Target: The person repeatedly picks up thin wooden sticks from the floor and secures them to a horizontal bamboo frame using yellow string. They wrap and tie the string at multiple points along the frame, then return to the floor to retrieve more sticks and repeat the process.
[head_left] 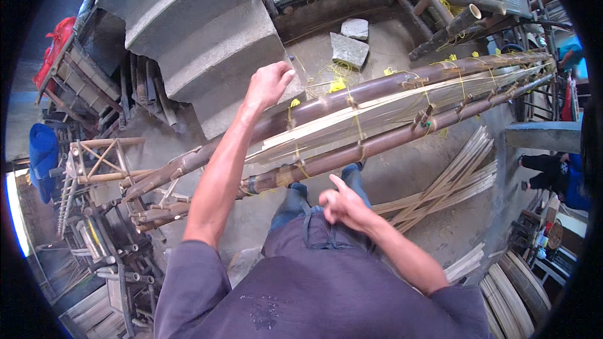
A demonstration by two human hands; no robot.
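While the bamboo frame (pixel 352 129) stretches slantwise across the middle of the view, from lower left up to upper right, its two dark brown poles run side by side with a sheaf of pale split strips (pixel 389 113) laid between them. Yellow cord (pixel 357 124) ties the strips to the poles at several places along their length.

At the upper pole, the left hand (pixel 269 85) is raised with the arm stretched out; its fingers are curled loosely inward, close above the pole, and whether they touch it or pinch any cord cannot be told. Nearer the body, the right hand (pixel 342 204) hangs just below the lower pole, apart from it, with the forefinger sticking out toward the pole and the other fingers folded in; it holds nothing that can be seen.

Under the frame, on the concrete floor (pixel 433 226), lies a loose fan of more pale strips (pixel 452 182). Grey concrete steps (pixel 201 31) rise beyond the left hand, and two flat stones (pixel 350 41) lie near their foot. Stacked bamboo furniture frames (pixel 100 169) stand at the left, with further poles (pixel 440 12) heaped at the top right. Another person's dark sleeve (pixel 546 166) shows at the right edge.
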